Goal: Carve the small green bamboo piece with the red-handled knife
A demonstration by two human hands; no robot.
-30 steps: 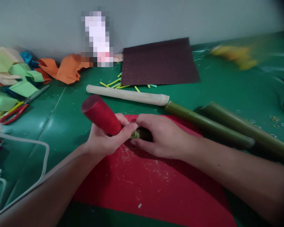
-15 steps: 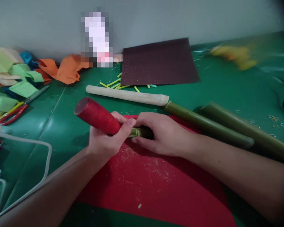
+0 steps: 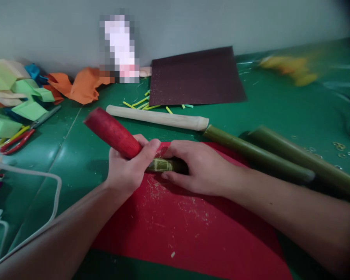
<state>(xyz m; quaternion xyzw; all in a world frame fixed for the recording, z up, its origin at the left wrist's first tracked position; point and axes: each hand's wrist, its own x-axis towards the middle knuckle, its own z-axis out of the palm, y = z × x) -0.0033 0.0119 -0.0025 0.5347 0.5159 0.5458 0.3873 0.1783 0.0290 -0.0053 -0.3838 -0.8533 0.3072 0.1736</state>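
Observation:
My left hand [image 3: 126, 171] is closed around a thick red cylindrical handle [image 3: 113, 130], which slants up to the left. Whatever extends from the lower end of the handle is hidden by my fingers and thumb. My right hand [image 3: 204, 167] grips a short green bamboo piece [image 3: 163, 165] by its right part. Pale lines are cut into the bamboo's skin, forming a box shape between my two hands. Beneath both hands lies a red sheet [image 3: 189, 237] strewn with fine shavings.
Behind my hands lie a pale peeled bamboo stick [image 3: 157, 118] and a green bamboo length [image 3: 259, 151]. A thicker bamboo [image 3: 303, 159] is at right. Scissors [image 3: 17, 140], crumpled orange paper [image 3: 84, 86] and a white cable [image 3: 58, 194] are at left; a dark sheet [image 3: 196, 77] lies farther back.
My left hand has shifted slightly left with the red handle, whose top end has moved up and left. More of the scored bamboo shows between my hands. My right hand has barely moved.

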